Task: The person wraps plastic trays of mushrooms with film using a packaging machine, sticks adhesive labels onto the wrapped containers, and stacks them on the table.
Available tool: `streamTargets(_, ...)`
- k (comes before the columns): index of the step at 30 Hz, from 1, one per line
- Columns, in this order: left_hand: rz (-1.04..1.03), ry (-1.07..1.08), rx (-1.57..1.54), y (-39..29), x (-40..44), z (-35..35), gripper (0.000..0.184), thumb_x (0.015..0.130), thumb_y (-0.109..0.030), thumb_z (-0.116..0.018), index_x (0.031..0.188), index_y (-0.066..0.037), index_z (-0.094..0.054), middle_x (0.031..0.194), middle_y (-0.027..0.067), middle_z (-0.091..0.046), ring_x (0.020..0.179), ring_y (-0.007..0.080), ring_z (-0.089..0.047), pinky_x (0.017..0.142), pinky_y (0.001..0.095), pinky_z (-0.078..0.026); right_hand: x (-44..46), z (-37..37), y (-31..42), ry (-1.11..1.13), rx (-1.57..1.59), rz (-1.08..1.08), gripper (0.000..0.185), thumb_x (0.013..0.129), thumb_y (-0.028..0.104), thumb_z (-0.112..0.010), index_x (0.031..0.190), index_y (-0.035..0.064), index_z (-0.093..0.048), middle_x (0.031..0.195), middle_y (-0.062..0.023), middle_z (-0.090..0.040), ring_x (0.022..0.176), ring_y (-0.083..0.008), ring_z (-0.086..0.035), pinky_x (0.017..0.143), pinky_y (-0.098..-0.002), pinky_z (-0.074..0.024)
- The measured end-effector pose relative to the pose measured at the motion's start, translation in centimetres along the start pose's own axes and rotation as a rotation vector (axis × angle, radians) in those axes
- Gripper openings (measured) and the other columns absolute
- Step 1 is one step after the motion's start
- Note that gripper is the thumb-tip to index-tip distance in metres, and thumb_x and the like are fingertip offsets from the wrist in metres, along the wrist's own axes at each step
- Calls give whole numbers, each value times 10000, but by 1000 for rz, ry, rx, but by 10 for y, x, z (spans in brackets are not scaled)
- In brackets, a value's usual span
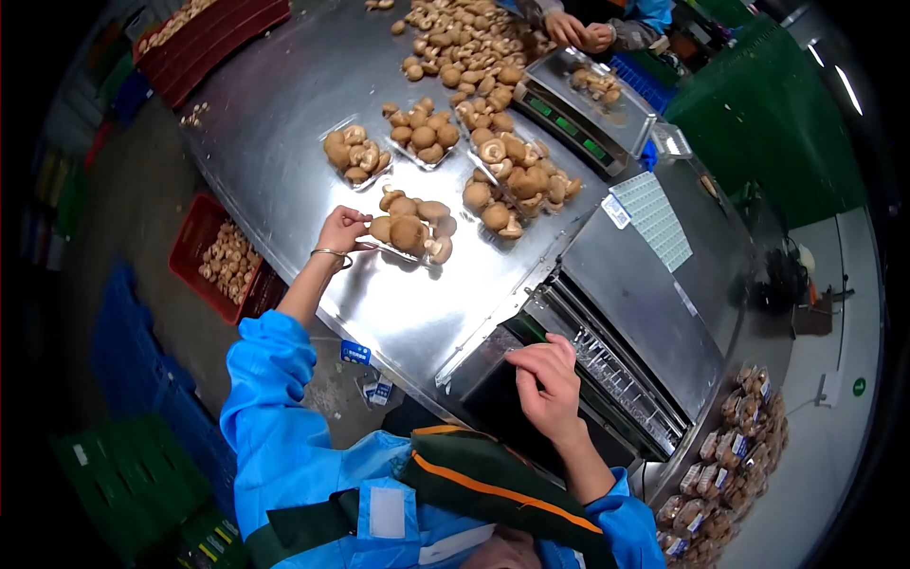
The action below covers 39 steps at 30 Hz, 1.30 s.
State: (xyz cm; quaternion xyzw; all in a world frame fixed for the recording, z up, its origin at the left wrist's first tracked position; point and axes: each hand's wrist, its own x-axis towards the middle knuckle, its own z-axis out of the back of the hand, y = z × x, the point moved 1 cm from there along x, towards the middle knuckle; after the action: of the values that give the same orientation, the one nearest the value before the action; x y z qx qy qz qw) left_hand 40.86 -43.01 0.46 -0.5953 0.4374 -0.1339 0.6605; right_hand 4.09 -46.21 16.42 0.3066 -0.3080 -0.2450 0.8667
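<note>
My left hand (343, 230), a bracelet at its wrist, is closed at the left edge of a clear tray of brown mushrooms (408, 231) on the steel table (284, 180). Its fingertips seem to pinch the tray's rim. My right hand (548, 384) is over the front of a wrapping machine (607, 370), fingers loosely bent and apart, with nothing visible in them. Beyond the left hand's tray stand more filled trays: one at the left (356, 156), one in the middle (423, 133) and a heaped group (517, 180) at the right.
Loose mushrooms (464, 38) are heaped at the back. Beside them stands a digital scale (583, 109), with a co-worker's hands (578, 34) behind it. A red crate of mushrooms (227, 261) is on the floor at left. Wrapped packs (720, 474) are piled at lower right.
</note>
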Motion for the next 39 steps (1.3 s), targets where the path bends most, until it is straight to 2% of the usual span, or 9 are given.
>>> streamTargets(8,-254,308,110,-120,-90,-172,183,824,-43,-573,961,-13,-454,929,85,-527,847,195,-592,679,344,-586,-8,56,-72,-363,573,-605,521,839,128,-538,1294,-23,-332,1261,-153,-422,1130,-252,-457,931,-357,-383)
streamTargets(11,-173,484,35,-76,-100,-271,208,797,-22,-588,957,-6,-456,940,88,-522,812,191,-588,666,344,-583,-31,107,-117,-608,1139,-878,493,832,107,-558,1253,-52,-354,1045,-94,-536,870,-149,-539,784,-332,-467)
streamTargets(21,-778,530,860,6,-179,-379,382,766,-280,-646,1043,-35,-549,896,127,-611,814,271,-578,745,344,-446,-191,217,-142,-779,286,-850,384,821,259,-565,1154,70,-546,1053,-96,-589,945,-194,-530,803,-314,-394)
streamTargets(24,-1199,125,1192,-8,-211,-327,404,699,-281,-705,1008,-54,-577,881,94,-560,909,266,-478,819,393,-336,-233,236,-110,-280,-733,-1069,349,792,358,-576,989,77,-639,932,-137,-591,915,-258,-523,853,-399,-337)
streamTargets(29,-1112,148,1472,13,-213,-323,449,701,-494,-623,678,-48,-666,729,122,-589,850,287,-472,783,403,-307,-227,199,-118,-174,-1001,-878,393,728,452,-636,694,61,-648,792,-119,-578,790,-296,-496,736,-416,-333)
streamTargets(33,-637,516,1120,1,-194,-331,268,710,-278,-652,616,-32,-605,567,86,-553,585,173,-476,579,338,-354,-246,202,-142,-334,-439,-868,358,795,344,-612,621,40,-532,718,-60,-532,525,-218,-445,498,-320,-359)
streamTargets(35,-363,664,688,-5,-180,-304,199,745,-198,-598,622,-47,-553,528,10,-474,447,95,-378,407,262,-289,-265,214,-124,-491,551,-1065,321,838,259,-564,615,58,-449,656,-20,-470,444,-165,-360,403,-264,-295)
streamTargets(36,72,695,590,-32,-198,-294,177,761,-170,-574,638,-59,-514,521,-27,-424,440,80,-380,411,237,-300,-274,215,-110,-549,1060,-1107,318,860,216,-540,612,67,-407,624,1,-439,403,-139,-317,355,-236,-262)
streamTargets(39,717,906,-150,-22,-213,-248,297,828,-188,-563,595,-132,-388,494,-45,-320,384,48,-302,281,205,-188,-286,217,-76,-627,1826,-975,339,903,191,-415,578,125,-342,535,1,-313,404,-108,-305,304,-197,-249)
